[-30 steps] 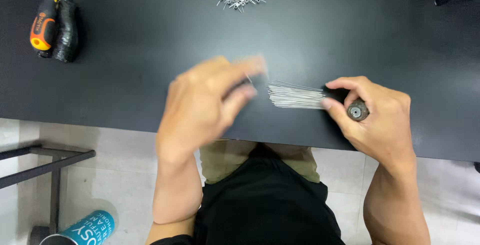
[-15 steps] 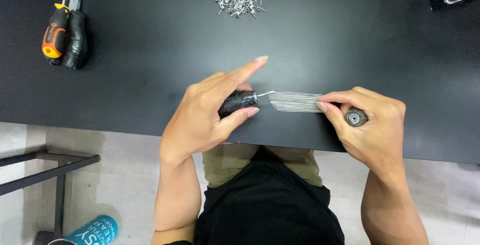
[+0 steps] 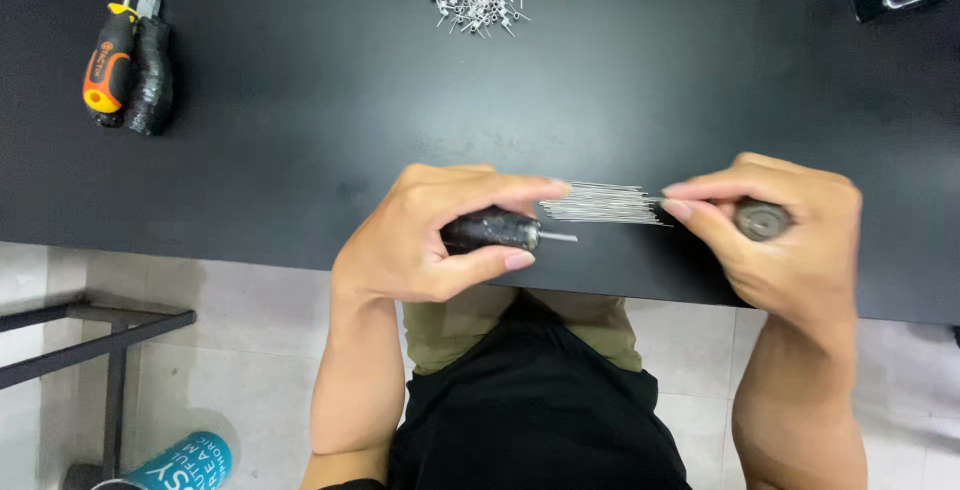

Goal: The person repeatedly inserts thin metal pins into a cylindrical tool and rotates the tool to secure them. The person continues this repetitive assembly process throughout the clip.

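1. The left hand (image 3: 420, 235) is closed around a black cylindrical tool with a thin metal tip (image 3: 492, 229), tip pointing right toward the wires.
2. The right hand (image 3: 790, 240) grips a round grey metal part (image 3: 762, 219); its fingertips pinch a flat bundle of thin straight silver wires (image 3: 603, 204).
3. The bundle lies near the front edge of the black table (image 3: 300, 130), between both hands.

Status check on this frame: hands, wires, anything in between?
Left hand grips black-handled tool. Right hand pinches thin wire bundle, round metal piece in palm. Nothing between them.
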